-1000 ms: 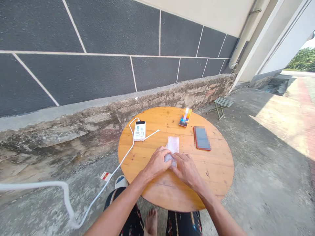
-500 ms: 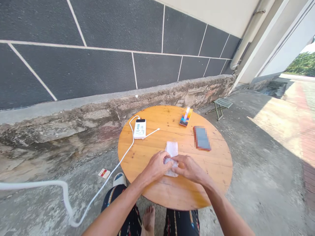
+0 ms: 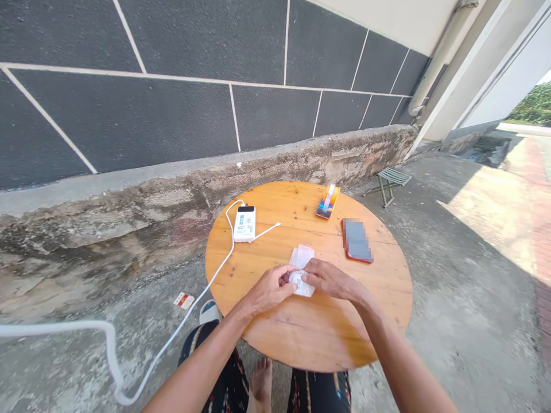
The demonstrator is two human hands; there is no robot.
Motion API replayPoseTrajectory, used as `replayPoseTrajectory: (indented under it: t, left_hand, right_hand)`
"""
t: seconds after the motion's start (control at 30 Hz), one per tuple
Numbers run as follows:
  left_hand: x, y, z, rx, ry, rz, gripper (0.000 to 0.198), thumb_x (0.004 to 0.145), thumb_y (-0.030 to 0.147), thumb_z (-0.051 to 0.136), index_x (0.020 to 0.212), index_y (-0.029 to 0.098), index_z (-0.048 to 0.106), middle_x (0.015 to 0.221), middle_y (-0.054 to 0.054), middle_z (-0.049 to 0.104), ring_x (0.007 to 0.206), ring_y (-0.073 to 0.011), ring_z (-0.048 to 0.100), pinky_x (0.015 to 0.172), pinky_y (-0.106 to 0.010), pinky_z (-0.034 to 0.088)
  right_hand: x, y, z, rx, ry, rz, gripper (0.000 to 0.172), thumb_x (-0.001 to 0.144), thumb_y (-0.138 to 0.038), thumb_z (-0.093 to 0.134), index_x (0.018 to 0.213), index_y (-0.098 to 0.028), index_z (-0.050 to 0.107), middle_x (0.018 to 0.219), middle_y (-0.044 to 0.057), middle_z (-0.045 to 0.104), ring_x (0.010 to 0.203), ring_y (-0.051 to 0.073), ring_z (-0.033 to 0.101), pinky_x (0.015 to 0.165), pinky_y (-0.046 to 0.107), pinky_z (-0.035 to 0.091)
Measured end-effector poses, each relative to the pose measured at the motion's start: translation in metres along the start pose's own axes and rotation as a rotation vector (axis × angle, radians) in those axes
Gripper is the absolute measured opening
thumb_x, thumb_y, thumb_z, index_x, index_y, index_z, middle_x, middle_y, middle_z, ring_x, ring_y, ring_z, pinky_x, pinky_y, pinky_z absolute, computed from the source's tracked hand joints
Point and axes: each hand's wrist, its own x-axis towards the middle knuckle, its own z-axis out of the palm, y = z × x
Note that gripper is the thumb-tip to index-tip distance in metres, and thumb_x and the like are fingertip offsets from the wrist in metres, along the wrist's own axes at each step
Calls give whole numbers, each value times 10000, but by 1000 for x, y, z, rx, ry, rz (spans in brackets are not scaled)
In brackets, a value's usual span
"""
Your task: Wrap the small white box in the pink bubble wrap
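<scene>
A crumpled, translucent whitish sheet [image 3: 302, 256], like bubble wrap or thin plastic, lies near the middle of the round table. Its near part is doubled over; whether something is inside I cannot tell. My left hand [image 3: 272, 288] grips its left edge, thumb at the near side and fingers curled at the fold. From the right, my right hand [image 3: 329, 279] pinches the same sheet, with its fingers bent over the middle. The fingertips of both hands almost meet there and partly hide the fold.
On the wooden table [image 3: 267, 338] stand a white power bank [image 3: 245, 223] with white cables [image 3: 215, 269], a tape dispenser [image 3: 328, 202] and a red-edged phone [image 3: 357, 240]. A folding stool [image 3: 390, 180] stands beyond the table, by the wall. A small red-and-white packet [image 3: 183, 300] lies on the ground.
The sheet's near end has drawn up, so it looks shorter and more folded. My right hand has shifted slightly up and its fingers have curled more. The view has moved slightly.
</scene>
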Motion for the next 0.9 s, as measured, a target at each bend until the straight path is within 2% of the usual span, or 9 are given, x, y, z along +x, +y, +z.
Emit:
replayPoseTrajectory:
  t: [0.07,0.17,0.23,0.3,0.47,0.57,0.73,0.83,0.9]
  left_hand:
    - [1,1,-1,15,-11,0,395,778,244,560,1165,168,578,1003,-47,628,871,-171,565,786,-275,447]
    - [2,2,-1,36,-15,0,365,788,272,561,1133,161,603,958,-44,634,848,-172,559,779,-278,448]
    - [2,3,-2,49,-11,15,351,794,287,561,1117,162,617,936,-41,634,834,-170,555,774,-277,446]
    - [2,3,-6,70,-24,30,352,795,301,568,1116,167,623,920,-36,630,811,-164,548,757,-271,442]
    - [10,9,-20,119,2,52,412,821,396,556,1164,173,605,999,-56,615,827,-165,546,747,-263,429]
    - [19,12,-20,64,-30,118,383,881,410,466,1145,177,615,1118,-65,602,942,-183,553,811,-262,418]
    - [25,11,-9,177,-86,156,507,934,470,302,808,132,657,785,-26,623,711,-151,535,645,-236,390]
    - [23,9,-8,179,-76,140,559,943,487,246,763,130,636,750,-18,613,682,-145,522,620,-231,378]
    - [21,8,-10,148,-71,127,563,938,501,250,777,127,639,761,-23,622,696,-150,529,627,-231,388]
  right_hand:
    - [-3,-7,-1,25,-10,37,307,924,-344,399,920,-176,655,838,41,662,741,158,583,659,242,419]
    - [-11,-19,4,6,56,96,279,926,-343,397,1001,-193,619,886,48,659,782,177,588,681,263,408]
    - [-17,-25,11,-45,100,99,287,875,-376,497,1085,-200,581,973,66,648,869,206,587,739,290,412]
    - [-21,-29,21,-115,134,129,384,799,-357,600,1141,-190,545,1034,90,626,937,233,574,789,315,412]
    - [-20,-26,38,-176,159,197,331,805,-266,569,1123,-181,542,1038,102,611,934,218,575,790,297,416]
    - [-18,-24,37,-169,153,190,346,784,-251,582,1121,-178,549,1028,101,619,925,219,582,781,289,413]
    - [-20,-28,28,-144,136,171,414,769,-266,590,1171,-179,547,1023,108,637,906,229,595,758,287,404]
    - [-19,-29,20,-94,83,160,391,750,-294,618,1126,-193,587,1001,87,655,861,222,600,715,275,393]
    - [-15,-26,12,-30,-4,180,351,732,-322,640,1062,-204,620,894,44,670,752,195,593,634,254,375]
